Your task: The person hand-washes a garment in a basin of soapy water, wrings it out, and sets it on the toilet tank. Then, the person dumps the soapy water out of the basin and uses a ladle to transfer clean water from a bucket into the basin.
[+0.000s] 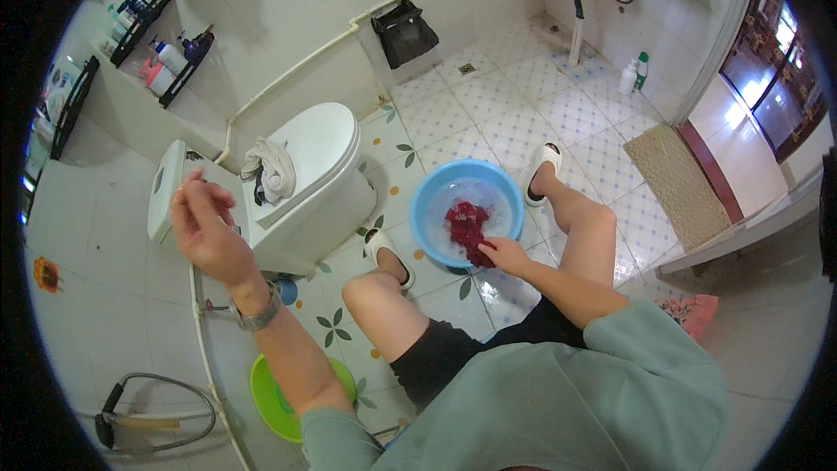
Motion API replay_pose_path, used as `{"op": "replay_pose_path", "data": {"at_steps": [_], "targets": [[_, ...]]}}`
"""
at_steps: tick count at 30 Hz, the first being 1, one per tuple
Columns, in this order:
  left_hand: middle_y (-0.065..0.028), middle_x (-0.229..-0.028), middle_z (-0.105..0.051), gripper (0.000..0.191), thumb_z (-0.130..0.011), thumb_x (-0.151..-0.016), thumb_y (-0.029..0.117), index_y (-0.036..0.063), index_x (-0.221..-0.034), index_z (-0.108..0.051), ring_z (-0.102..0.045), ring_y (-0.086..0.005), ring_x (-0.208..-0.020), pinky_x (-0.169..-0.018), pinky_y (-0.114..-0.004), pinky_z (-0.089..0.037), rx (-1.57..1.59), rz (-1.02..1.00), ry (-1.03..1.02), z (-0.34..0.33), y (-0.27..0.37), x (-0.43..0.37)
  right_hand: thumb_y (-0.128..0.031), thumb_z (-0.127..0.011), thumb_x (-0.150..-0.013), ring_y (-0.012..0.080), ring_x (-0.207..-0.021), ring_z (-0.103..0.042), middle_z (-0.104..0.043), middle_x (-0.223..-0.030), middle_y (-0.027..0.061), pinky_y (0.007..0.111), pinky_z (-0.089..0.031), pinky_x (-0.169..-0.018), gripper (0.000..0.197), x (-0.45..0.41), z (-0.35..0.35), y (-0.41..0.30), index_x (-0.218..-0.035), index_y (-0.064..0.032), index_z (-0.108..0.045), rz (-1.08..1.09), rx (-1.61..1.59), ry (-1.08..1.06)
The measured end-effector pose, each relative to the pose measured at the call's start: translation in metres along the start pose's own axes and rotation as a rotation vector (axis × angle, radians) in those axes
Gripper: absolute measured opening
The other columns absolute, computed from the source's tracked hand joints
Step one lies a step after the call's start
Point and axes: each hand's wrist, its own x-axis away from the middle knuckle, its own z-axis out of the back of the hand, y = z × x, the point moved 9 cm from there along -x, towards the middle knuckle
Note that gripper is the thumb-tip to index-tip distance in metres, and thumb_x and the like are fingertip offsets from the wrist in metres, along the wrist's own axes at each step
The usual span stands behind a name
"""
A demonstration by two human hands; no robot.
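A light-blue plastic basin [420,235] of sudsy water sits on the floor between my feet. Dark-red wet cloth [465,226] lies bunched in it, one end drawn up to the near rim. My right hand [507,256] pinches that end between thumb and fingers. Raised at the left, in front of the toilet tank [167,190], is my left hand [208,226], loosely curled with nothing visible in it. A watch [261,311] circles that wrist. On the closed lid of the toilet [320,137] rests a crumpled grey-and-dark cloth [273,170].
A green basin [271,405] stands on the floor beneath my left forearm. The shower head [104,428] and its hose are at lower left. Two bottles [633,75] stand by the far wall, and a beige mat [680,186] lies by the doorway. Wall shelves [189,69] hold toiletries.
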Motion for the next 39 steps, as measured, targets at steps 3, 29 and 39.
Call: {"op": "replay_pose_path", "data": {"at_steps": [3, 29, 39], "targets": [[-0.0014, -0.078, -0.059, 0.021, -0.056, -0.094, 0.009, 0.0007, -0.111, -0.065, -0.054, -0.0084, -0.070, -0.064, -0.023, -0.046, 0.375, 0.438, -0.008, -0.046, -0.058, 0.046, -0.043, -0.047, -0.096, 0.0407, -0.098, -0.061, -0.066, -0.104, 0.0222, 0.046, -0.047, -0.087, 0.044, -0.027, 0.014, -0.012, -0.115, -0.0079, -0.064, 0.107, -0.005, 0.153], [-0.0111, -0.119, -0.059, 0.035, -0.073, -0.078, 0.011, 0.0050, -0.109, -0.057, -0.056, -0.0280, -0.105, -0.088, -0.034, -0.046, 0.319, 0.548, -0.945, -0.254, -0.016, 0.363, -0.029, -0.056, -0.094, 0.0350, -0.086, -0.063, -0.067, -0.092, 0.0170, 0.039, -0.049, -0.075, 0.030, 0.005, 0.054, -0.100, -0.104, -0.0033, -0.066, 0.468, 0.045, -0.247], [-0.0026, -0.086, -0.062, 0.024, -0.066, -0.087, 0.009, 0.0039, -0.109, -0.059, -0.058, -0.0100, -0.076, -0.070, -0.025, -0.048, 0.703, 0.999, -0.873, -0.247, -0.031, 0.330, -0.030, -0.056, -0.095, 0.0283, -0.081, -0.066, -0.069, -0.091, 0.0177, 0.037, -0.050, -0.075, 0.032, -0.009, 0.082, -0.089, -0.105, -0.0015, -0.067, 0.172, -0.223, -0.091]]}}
